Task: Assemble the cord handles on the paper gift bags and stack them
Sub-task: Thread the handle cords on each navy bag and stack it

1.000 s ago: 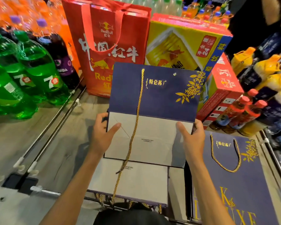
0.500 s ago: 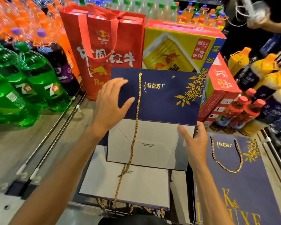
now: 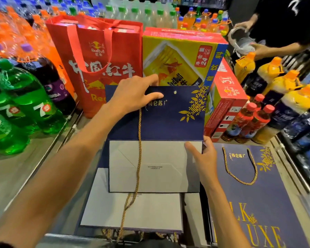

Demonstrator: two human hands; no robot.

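My left hand (image 3: pixel 132 93) is pinching the light, stiff bag (image 3: pixel 168 122) by its rim, my right hand (image 3: pixel 204 158) gripping its side. Its cord (image 3: pixel 139 149) is hanging limp.

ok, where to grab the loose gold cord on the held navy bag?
I'd pinch the gold cord where it crosses the bag's white base, from the right: straight and exposed there, left hand covers its top, empty eyelet lies rightward.
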